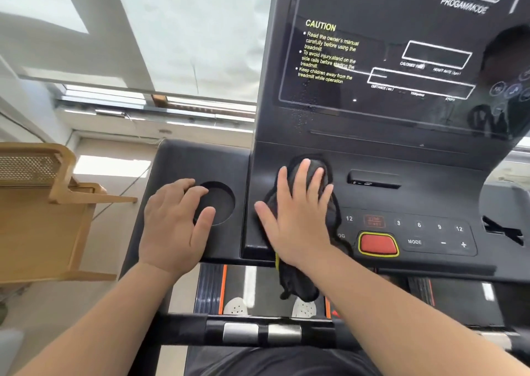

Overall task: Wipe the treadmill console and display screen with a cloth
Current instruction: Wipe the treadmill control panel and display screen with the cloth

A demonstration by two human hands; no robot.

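Observation:
The black treadmill console (415, 197) fills the middle and right of the head view, with the glossy display screen (401, 60) rising above it. A dark cloth (298, 284) lies on the console's left part and hangs over its front edge. My right hand (298, 212) lies flat on the cloth with fingers spread, pressing it against the console. My left hand (172, 220) rests palm down on the left tray, fingertips at the rim of the round cup holder (220, 203), holding nothing.
A red stop button (377, 243) and number keys sit just right of the cloth. A slot (372, 179) lies above them. A wooden chair (48, 212) stands at the left. The front handlebar (258, 332) crosses below, with the belt and white shoes under it.

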